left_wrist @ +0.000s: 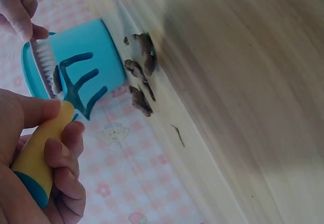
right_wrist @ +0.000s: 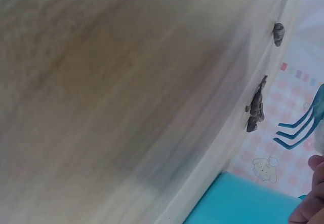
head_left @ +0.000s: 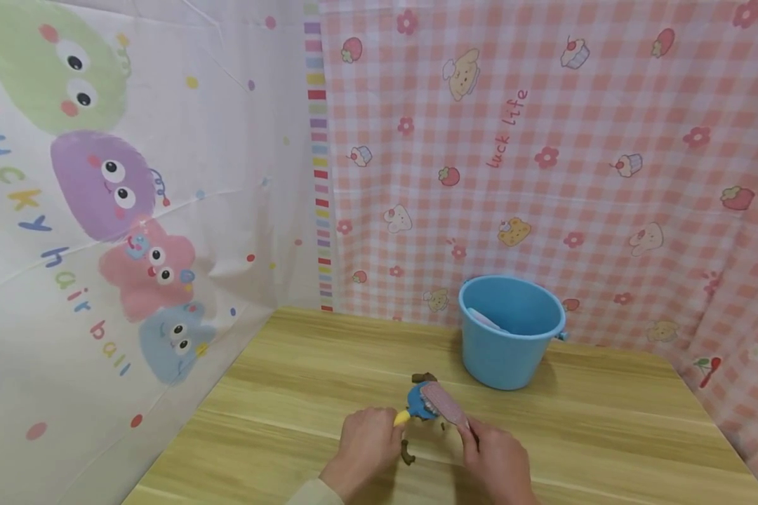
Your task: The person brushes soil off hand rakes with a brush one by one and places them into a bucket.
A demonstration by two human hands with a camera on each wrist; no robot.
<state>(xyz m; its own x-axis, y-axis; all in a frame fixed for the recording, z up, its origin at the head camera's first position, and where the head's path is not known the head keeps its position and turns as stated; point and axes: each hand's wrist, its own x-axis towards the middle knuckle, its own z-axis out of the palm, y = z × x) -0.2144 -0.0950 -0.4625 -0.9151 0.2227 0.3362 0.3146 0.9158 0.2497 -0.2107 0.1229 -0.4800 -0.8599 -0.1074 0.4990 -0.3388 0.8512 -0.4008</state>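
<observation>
My left hand (head_left: 368, 443) grips the yellow handle (left_wrist: 38, 155) of a small hand rake with blue-green tines (left_wrist: 76, 84). With its fingers around one end, my right hand (head_left: 500, 459) holds a scrubbing brush (head_left: 444, 404) that has a pink back and white bristles (left_wrist: 46, 62). In the left wrist view the bristles lie right at the rake's head, with a dark brown bit (left_wrist: 57, 79) between them. Both tools are above the table. Several brown clumps (left_wrist: 146, 54) lie on the tabletop below, one of them (head_left: 407, 452) near my left hand.
A blue bucket (head_left: 508, 361) stands behind my hands to the right, with a pale object (head_left: 483, 320) inside. The wood-grain table (head_left: 278, 407) meets a pink checked cloth (head_left: 530, 196) at the back and a white printed cloth (head_left: 240, 210) on the left.
</observation>
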